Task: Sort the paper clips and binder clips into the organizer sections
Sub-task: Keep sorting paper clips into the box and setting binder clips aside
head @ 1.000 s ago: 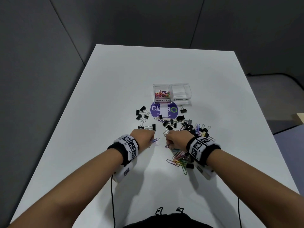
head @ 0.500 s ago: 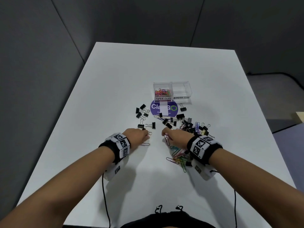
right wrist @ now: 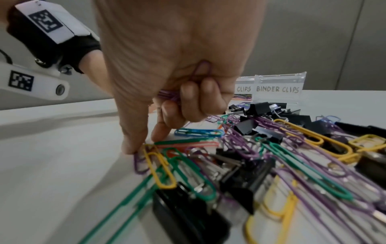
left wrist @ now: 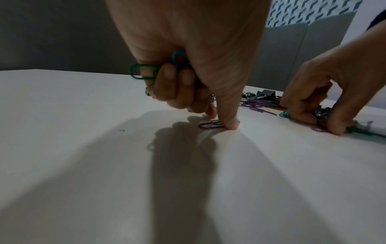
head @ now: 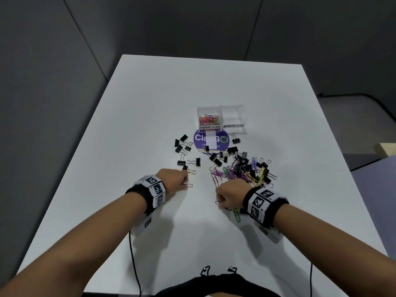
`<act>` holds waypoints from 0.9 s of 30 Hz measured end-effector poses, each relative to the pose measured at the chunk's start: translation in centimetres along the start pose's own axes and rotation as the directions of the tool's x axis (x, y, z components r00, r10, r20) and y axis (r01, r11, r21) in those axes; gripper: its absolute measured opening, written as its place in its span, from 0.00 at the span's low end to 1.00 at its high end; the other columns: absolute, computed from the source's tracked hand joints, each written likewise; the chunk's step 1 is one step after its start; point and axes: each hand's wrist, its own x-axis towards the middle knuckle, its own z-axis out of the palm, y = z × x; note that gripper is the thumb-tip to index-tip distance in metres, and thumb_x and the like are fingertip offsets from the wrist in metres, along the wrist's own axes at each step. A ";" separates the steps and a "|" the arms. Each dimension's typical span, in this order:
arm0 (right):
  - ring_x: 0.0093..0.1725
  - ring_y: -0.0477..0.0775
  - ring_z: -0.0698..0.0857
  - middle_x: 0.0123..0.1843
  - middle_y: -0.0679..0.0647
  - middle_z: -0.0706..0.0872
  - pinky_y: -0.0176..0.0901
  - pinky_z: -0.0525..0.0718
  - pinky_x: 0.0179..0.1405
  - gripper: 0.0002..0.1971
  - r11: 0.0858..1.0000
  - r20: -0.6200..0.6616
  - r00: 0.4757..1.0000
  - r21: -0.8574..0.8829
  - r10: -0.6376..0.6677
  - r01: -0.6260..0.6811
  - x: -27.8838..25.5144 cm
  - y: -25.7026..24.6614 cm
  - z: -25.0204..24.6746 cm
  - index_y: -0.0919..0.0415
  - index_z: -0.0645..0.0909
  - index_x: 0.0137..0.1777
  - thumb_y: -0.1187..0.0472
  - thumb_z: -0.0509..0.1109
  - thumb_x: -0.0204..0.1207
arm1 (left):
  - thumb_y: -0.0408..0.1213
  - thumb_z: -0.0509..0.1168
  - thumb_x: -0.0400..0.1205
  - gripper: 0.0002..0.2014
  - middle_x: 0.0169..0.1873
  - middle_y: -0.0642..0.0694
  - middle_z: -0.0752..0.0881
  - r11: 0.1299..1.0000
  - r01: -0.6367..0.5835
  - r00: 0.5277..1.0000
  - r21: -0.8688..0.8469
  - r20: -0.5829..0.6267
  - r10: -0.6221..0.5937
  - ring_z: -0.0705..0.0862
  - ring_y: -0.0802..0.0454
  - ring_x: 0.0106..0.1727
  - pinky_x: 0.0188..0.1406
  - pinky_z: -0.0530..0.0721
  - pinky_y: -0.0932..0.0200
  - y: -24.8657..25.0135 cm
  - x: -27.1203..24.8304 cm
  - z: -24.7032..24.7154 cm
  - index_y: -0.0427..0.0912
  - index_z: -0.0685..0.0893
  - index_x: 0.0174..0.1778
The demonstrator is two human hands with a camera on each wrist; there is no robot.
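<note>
Even overhead light falls on the white worktop, which reads bright against dim grey walls in the head view. Soft shadows spread toward the viewer beneath both forearms. The wide lens bends the worktop's edges, which splay outward near the frame's bottom. In the left wrist view the left hand throws a long, dark shadow across the worktop toward the camera, and the near surface is soft and grainy. In the right wrist view the paper clips nearest the lens smear into blur; the organizer label stays legible.

binder clips before organizer
</note>
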 end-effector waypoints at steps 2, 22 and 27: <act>0.55 0.57 0.85 0.54 0.53 0.88 0.47 0.82 0.51 0.11 1.000 -0.006 1.000 0.017 0.023 -0.022 0.0 0.0 -0.1 0.60 0.83 0.52 0.56 0.65 0.76 | 0.45 0.59 0.85 0.13 0.60 0.46 0.85 1.000 -0.001 1.000 0.010 -0.001 0.001 0.81 0.46 0.62 0.59 0.77 0.55 0.2 0.2 -0.3 0.43 0.78 0.61; 0.33 0.48 0.71 0.36 0.50 0.74 0.37 0.71 0.32 0.05 0.910 -0.192 0.957 0.396 0.216 -0.125 6.1 3.9 -11.4 0.60 0.69 0.47 0.59 0.59 0.82 | 0.42 0.47 0.89 0.16 0.53 0.40 0.86 0.994 -0.099 0.985 0.042 -0.140 0.104 0.83 0.42 0.50 0.47 0.77 0.54 -1.9 3.7 -6.9 0.39 0.77 0.59; 0.44 0.57 0.77 0.53 0.62 0.84 0.47 0.75 0.44 0.11 0.894 -0.333 0.884 0.412 0.328 -0.176 10.0 6.1 -15.8 0.66 0.75 0.58 0.62 0.56 0.82 | 0.44 0.46 0.89 0.17 0.52 0.38 0.87 0.998 -0.035 0.987 0.060 -0.153 0.044 0.85 0.40 0.52 0.42 0.73 0.55 -3.5 5.7 -9.9 0.40 0.76 0.61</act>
